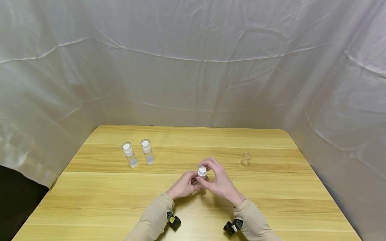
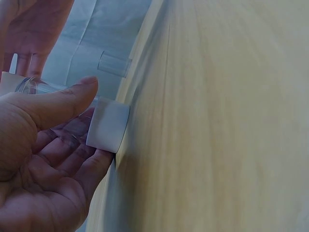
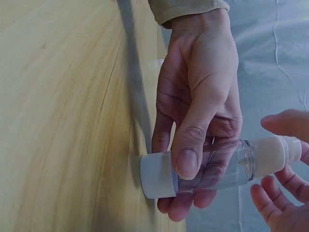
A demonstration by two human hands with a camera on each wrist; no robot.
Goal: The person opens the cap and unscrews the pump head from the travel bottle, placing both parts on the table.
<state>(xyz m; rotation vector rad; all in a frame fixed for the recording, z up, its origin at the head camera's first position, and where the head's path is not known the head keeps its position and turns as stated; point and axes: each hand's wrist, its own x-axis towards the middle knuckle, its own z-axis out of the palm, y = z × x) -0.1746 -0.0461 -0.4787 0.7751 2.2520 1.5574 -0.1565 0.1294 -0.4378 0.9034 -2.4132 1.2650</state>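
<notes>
Looking down in the head view, we see an upright bottle between the left hand and the right hand, over the table; two similar bottles stand near each other at left, a clear cup at right; in the left wrist view, the left hand grips the clear body, above a white base (whether it touches wood, we cannot tell); in the right wrist view, the right hand spreads about the white top, its thumb apart from it.
</notes>
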